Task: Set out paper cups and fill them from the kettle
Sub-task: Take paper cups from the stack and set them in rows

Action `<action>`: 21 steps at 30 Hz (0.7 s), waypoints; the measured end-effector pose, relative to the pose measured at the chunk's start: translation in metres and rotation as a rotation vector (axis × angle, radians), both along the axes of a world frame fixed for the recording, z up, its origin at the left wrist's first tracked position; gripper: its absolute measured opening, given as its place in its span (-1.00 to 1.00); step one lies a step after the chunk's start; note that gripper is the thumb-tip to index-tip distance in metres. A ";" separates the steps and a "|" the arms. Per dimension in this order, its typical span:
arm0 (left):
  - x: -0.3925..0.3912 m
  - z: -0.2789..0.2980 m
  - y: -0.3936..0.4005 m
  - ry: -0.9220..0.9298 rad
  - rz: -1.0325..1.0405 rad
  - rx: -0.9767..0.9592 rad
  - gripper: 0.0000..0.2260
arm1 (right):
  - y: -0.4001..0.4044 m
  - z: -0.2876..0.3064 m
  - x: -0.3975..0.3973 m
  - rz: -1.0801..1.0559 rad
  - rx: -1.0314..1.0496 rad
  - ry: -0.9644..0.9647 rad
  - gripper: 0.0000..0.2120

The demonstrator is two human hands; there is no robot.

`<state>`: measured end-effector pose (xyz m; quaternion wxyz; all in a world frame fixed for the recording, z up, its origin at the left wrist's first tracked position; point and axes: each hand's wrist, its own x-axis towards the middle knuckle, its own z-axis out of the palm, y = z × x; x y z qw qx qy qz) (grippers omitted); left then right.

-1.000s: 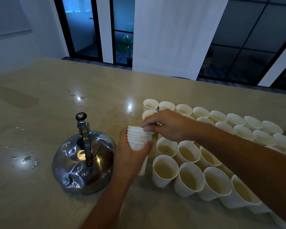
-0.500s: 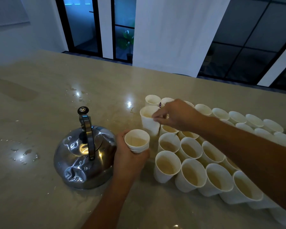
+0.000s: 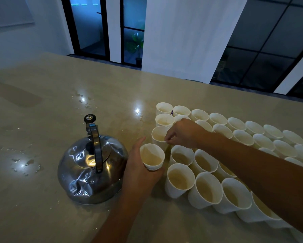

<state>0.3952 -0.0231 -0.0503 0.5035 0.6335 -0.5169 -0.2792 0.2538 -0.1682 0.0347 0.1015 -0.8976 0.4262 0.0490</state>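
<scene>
While unfilled, stacked cups (image 3: 152,157) in gripping left hand (image 3: 138,174), right hand (image 3: 182,134) pinching single cup (image 3: 160,135) rim.

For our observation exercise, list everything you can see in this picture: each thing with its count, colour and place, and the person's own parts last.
kettle: one, shiny steel, on the countertop, left of the cups.
paper cups: dozens, white, packed in rows on the right; exact count unclear.
stack of cups: one short stack, white, held beside the kettle.
single cup: one, white, at the rows' left end.
countertop: one, beige, glossy.
water drops: scattered, left of the kettle.
left hand: grips the stack.
right hand: pinches the single cup's rim.
</scene>
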 end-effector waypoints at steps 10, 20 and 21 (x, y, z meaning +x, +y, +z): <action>0.002 0.000 0.003 0.021 0.024 0.011 -0.03 | 0.005 0.013 0.006 -0.058 0.118 -0.169 -0.63; 0.005 0.008 0.027 -0.036 0.025 -0.017 0.00 | 0.047 0.043 0.049 -0.051 0.121 -0.609 -0.77; 0.008 0.007 0.033 -0.047 0.020 -0.024 -0.01 | 0.053 0.046 0.058 -0.042 0.122 -0.632 -0.77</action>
